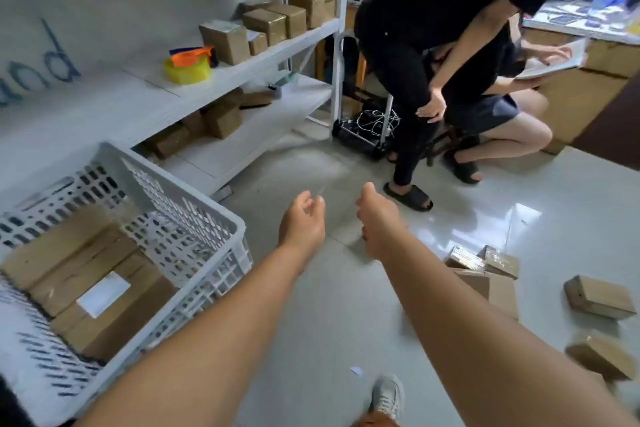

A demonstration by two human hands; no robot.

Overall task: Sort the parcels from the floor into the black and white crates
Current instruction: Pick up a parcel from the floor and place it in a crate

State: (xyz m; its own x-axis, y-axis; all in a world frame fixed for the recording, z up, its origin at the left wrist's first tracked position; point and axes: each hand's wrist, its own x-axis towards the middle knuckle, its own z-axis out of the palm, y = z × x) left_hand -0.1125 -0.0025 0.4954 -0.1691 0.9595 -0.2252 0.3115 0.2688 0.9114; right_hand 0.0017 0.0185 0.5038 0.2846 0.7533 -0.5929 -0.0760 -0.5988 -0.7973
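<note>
Both arms reach forward over the floor (346,322) with nothing in either hand. The left hand (304,222) has loosely curled fingers (317,201) around empty air, and the right hand (377,218) hangs the same way, relaxed with its thumb uppermost; judging by this, the hands are between parcels and not in the middle of a carry.

The white crate (194,204) sits down and to the left of the left fingers, tilted against the base of the shelving unit (242,59), probably so its open top faces the sorter and parcels can be dropped in without bending far. It already holds several flat cardboard parcels (86,284) lying side by side, one with a white label facing up. No black crate shows in this view.

The parcels still to be sorted (485,270) lie scattered on the floor below and to the right of the right fingers (a small heap nearest, two more boxes (599,298) farther right, well apart from each other). Since they lie on that side, the right hand looks the natural one to reach for the next pick.

Beyond the fingers, a person in black (433,28) bends over, one hand on a knee, and another sits behind holding a booklet (554,62). A yellow tape roll (187,71) and more boxes rest on the shelves.
</note>
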